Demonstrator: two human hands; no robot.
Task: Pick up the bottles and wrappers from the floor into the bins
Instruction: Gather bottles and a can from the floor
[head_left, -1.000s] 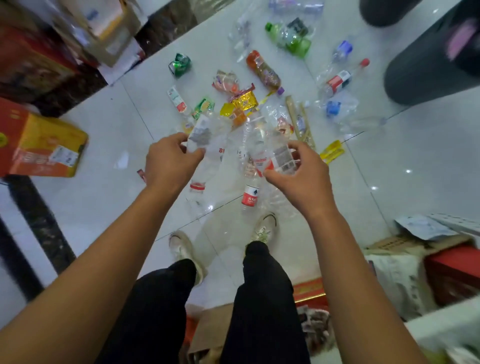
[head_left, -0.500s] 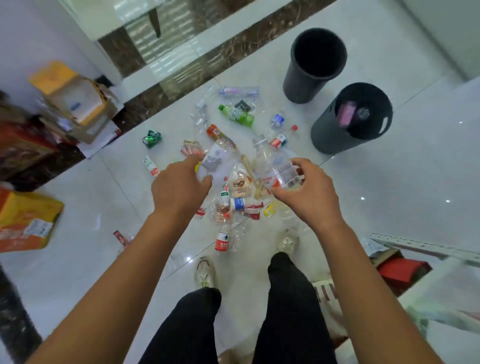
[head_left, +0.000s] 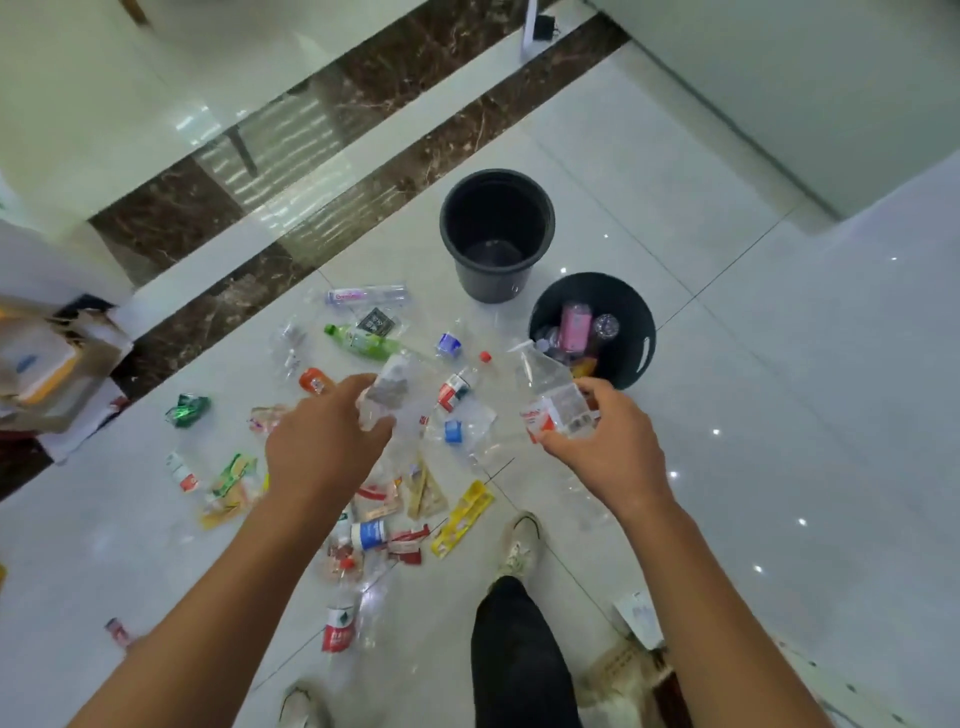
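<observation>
My left hand (head_left: 324, 441) grips a clear plastic bottle with a grey label (head_left: 390, 387), held above the littered floor. My right hand (head_left: 605, 441) grips a second clear bottle with a red and white label (head_left: 550, 395), its neck pointing toward the near black bin (head_left: 641, 322), which holds a pink bottle and other bottles. A second black bin (head_left: 452, 223) stands behind it with nothing visible inside. Several bottles and wrappers lie on the white tiles, among them a green bottle (head_left: 363, 342), a yellow wrapper (head_left: 464, 516) and a red-labelled bottle (head_left: 340, 626).
Stacked cardboard boxes and papers (head_left: 47, 364) sit at the left edge. A dark marble strip (head_left: 363, 171) crosses the floor behind the litter. A white wall corner (head_left: 831, 104) rises at top right. My feet stand among the rubbish, with a box and bag (head_left: 623, 670) behind my right leg.
The view has tilted up and both bins have come nearer the middle. Both hands, still holding their bottles, now sit closer to the near bin. My right foot has stepped forward.
</observation>
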